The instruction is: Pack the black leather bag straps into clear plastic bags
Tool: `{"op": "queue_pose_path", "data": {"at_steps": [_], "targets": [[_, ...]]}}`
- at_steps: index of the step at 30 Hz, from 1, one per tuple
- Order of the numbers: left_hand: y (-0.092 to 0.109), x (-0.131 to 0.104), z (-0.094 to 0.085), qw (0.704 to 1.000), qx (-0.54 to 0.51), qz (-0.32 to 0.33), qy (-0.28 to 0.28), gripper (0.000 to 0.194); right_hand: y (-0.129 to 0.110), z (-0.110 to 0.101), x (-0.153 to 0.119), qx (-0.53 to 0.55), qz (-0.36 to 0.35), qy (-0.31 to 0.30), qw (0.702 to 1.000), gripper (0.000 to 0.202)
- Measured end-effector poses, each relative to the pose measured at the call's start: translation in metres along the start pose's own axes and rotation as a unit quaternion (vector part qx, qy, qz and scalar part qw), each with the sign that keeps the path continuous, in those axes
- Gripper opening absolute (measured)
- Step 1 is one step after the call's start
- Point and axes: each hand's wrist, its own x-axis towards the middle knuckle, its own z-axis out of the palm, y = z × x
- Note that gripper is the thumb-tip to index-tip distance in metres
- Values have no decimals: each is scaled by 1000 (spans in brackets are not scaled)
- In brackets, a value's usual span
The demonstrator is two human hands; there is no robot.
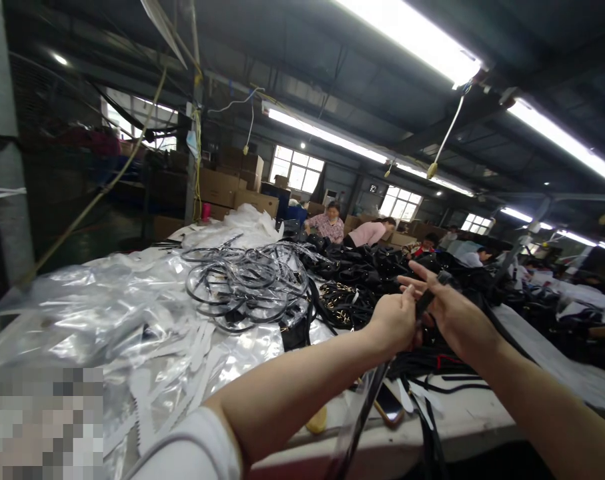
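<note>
- Left hand (395, 321) grips a long, flat black strap (366, 412), which hangs below it.
- Right hand (457, 320) meets the strap's upper end; its grip is unclear.

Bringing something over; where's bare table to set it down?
Near edge: a small bare tabletop patch between the dangling black straps and right forearm. Beyond that forearm, a pale strip also looks bare. Crowded: clear plastic bags at left, coiled straps mid-table.
</note>
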Motion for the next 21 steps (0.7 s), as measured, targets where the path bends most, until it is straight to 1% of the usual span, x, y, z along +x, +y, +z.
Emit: {"op": "queue_pose_path", "data": {"at_steps": [2,4,5,7,9,11,13,16,18,21], "targets": [[-2,0,2,1000,-3,-13,-15,73,-15,-9,12,44,0,36,998,40],[1,3,4,1000,-16,-16,-21,73,-29,-14,22,51,-12,47,998,37],[5,7,5,999,-23,-7,-22,72,-35,-14,24,43,-16,39,998,36],[20,17,4,999,-26,25,-18,68,-43,-6,24,23,-12,-3,1000,37],[38,26,0,998,-8,66,3,64,-49,5,21,10,-1,-51,999,43],[55,32,-4,995,15,99,29,61,-55,12,20,4,-5,-71,997,48],[66,33,-7,992,25,117,38,61,-65,13,24,10,-38,-43,998,45],[74,28,-8,994,9,112,19,62,-80,9,30,14,-90,21,996,37],[74,24,-8,994,5,105,12,61,-85,11,29,8,-70,13,997,41],[72,21,-9,994,18,107,22,59,-81,23,19,0,-8,-34,999,52]]}}
